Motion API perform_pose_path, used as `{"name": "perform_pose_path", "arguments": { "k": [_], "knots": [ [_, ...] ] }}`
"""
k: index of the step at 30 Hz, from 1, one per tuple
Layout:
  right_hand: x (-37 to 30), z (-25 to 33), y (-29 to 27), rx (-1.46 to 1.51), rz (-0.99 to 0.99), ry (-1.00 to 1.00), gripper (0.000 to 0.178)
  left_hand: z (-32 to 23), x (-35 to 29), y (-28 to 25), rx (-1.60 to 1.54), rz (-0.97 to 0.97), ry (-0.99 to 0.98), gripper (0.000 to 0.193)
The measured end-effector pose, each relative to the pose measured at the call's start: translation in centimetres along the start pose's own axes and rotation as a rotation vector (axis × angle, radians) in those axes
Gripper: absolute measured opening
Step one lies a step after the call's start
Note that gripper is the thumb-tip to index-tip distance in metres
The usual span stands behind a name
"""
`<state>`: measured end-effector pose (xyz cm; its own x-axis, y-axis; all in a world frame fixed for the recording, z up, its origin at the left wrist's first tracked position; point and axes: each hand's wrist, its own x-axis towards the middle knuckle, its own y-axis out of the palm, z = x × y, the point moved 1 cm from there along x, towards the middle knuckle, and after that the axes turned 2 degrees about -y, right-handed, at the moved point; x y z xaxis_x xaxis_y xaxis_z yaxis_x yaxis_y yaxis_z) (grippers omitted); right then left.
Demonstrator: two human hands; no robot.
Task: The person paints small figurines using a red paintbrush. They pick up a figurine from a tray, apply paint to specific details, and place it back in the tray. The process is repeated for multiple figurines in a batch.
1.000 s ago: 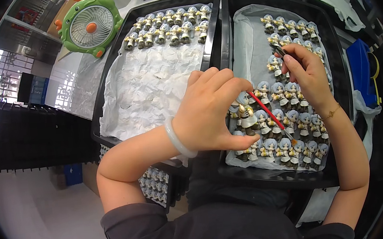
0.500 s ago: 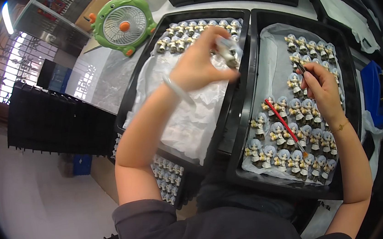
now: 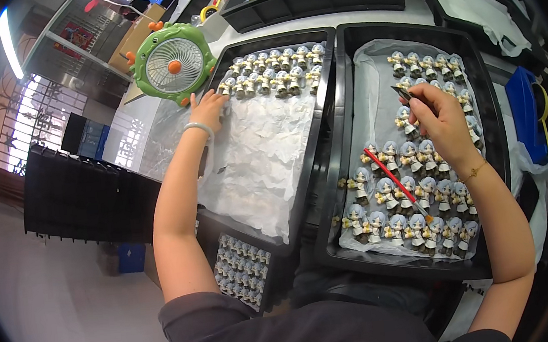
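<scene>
My left hand [image 3: 207,111] reaches over the left edge of the left black tray [image 3: 318,160], fingers stretched out beside the end of the second row of small pale-haired figurines [image 3: 267,79]. No figurine shows in its fingers; what lies under them is hidden. My right hand [image 3: 442,118] pinches a slim black pen-like tool [image 3: 402,92] above the right black tray [image 3: 340,184]. Beneath it stand several rows of similar figurines [image 3: 427,156] with pale hair and white clothes. A red-handled brush [image 3: 390,176] lies slantwise across them.
A green animal-shaped fan [image 3: 173,67] stands beyond the left tray. Another black tray [image 3: 317,0] is at the back. At the right sit a blue box [image 3: 526,117] and plastic sheeting. Low on the left, a lower tray holds more figurines [image 3: 244,269].
My left hand has swung left from above the left tray's right side, and the figurine it held no longer shows. My right hand has shifted slightly left, still gripping the black tool.
</scene>
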<state>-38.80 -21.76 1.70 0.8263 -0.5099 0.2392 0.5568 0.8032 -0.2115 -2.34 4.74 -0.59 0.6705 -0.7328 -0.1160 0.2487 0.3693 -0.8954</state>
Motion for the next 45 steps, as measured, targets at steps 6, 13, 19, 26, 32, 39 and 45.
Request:
{"name": "perform_pose_path", "arguments": {
  "k": [6,13,19,26,32,39,45],
  "knots": [
    [0.7,0.6,-0.9,0.178,-0.126,-0.070,0.019,-6.3,-1.2,-6.3,-0.070,-0.366,0.088,0.057],
    [0.9,-0.1,-1.9,0.180,-0.168,-0.116,0.021,-26.4,-1.1,-15.8,-0.426,-0.178,0.772,0.030],
    [1.1,-0.4,-2.2,0.176,-0.153,-0.120,0.020,-32.9,4.2,-13.7,-0.264,0.276,0.681,0.027],
    [0.8,0.3,-2.0,0.206,-0.155,-0.110,0.019,-24.3,-0.6,-14.8,-1.203,-0.009,0.687,0.035],
    [0.3,0.8,-1.3,0.181,-0.120,-0.083,0.018,-19.3,-7.6,-13.7,-2.091,0.637,0.687,0.069],
    [0.0,0.3,-0.6,0.148,-0.047,-0.030,0.019,-19.1,-10.2,-13.1,-2.191,0.532,0.886,0.086],
    [0.1,0.0,-0.6,0.112,-0.043,0.017,0.019,-19.1,-11.2,-13.4,-2.160,0.530,0.956,0.086]
  ]
}}
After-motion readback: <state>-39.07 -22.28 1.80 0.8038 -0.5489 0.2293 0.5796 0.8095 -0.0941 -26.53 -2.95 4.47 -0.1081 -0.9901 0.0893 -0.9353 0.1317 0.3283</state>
